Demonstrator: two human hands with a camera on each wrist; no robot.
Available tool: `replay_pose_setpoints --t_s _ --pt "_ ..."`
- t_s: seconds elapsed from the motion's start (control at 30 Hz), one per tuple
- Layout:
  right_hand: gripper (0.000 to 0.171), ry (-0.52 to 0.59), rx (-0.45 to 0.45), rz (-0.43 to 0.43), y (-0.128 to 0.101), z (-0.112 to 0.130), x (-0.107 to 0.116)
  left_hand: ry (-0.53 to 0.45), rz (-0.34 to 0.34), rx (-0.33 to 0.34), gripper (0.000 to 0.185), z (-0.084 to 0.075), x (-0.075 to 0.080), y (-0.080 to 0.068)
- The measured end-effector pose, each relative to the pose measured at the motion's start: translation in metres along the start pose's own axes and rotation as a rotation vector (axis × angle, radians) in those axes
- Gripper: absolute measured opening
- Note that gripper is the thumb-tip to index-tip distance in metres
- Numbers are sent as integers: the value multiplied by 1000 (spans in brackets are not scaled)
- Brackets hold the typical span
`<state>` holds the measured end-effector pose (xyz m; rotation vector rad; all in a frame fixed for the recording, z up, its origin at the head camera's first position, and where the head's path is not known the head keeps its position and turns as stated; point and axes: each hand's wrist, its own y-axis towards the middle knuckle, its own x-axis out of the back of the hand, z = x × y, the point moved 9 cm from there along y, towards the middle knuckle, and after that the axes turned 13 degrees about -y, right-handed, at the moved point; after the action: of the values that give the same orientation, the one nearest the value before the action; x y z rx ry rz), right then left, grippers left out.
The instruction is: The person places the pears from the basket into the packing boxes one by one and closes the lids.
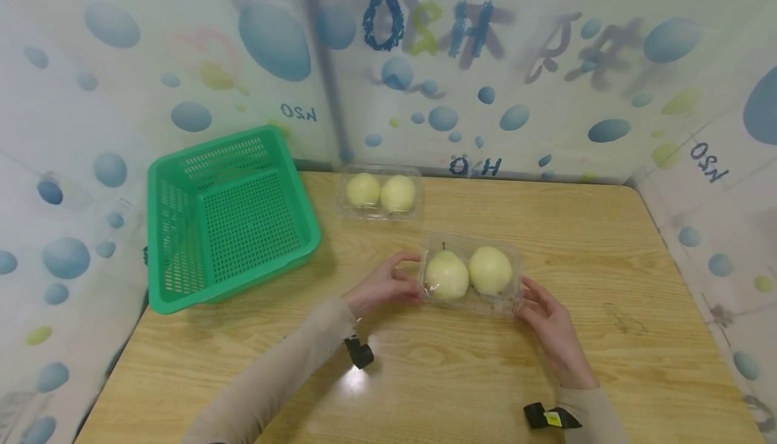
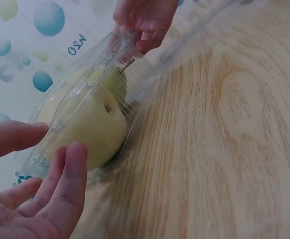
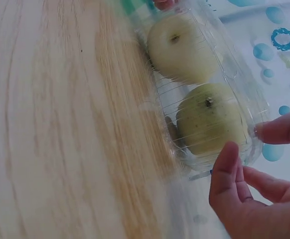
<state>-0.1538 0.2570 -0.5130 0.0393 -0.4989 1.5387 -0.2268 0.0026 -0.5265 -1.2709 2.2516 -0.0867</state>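
Two pale yellow-green pears [image 1: 447, 275] sit side by side in a clear plastic clamshell box [image 1: 464, 306] over the middle of the table. My left hand [image 1: 387, 286] holds the box's left end, thumb and fingers at its edge. At the opposite end, my right hand [image 1: 551, 328] pinches the right edge, its thumb [image 3: 282, 130] and fingertips near the rim. Through the plastic, both pears [image 3: 211, 119] show in the right wrist view. In the left wrist view the box looks tilted close over the wood, the other hand [image 2: 147, 20] at its far end.
A second clear box [image 1: 379, 213] with two pears stands at the back edge of the wooden table [image 1: 607, 241]. At the left, a green plastic basket [image 1: 309, 228] stands with no contents showing. Patterned sheets [image 1: 437, 79] rise behind and at both sides.
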Motion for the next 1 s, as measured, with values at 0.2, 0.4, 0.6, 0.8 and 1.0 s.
replay_pose_setpoints --t_s 0.2,0.4,0.6,0.8,1.0 --pt "62 -25 4 7 3 1 2 13 -25 0 64 0 2 3" --pt "62 -53 38 -29 9 6 5 74 -39 -45 65 -5 2 7" --pt "61 -67 123 -51 6 17 1 139 -70 -100 67 -13 5 4" --pt "75 -283 297 -145 2 35 -4 305 -110 -168 68 -19 14 0" --pt "83 -457 525 -253 -1 56 -12 496 -111 -245 63 -33 20 -10"
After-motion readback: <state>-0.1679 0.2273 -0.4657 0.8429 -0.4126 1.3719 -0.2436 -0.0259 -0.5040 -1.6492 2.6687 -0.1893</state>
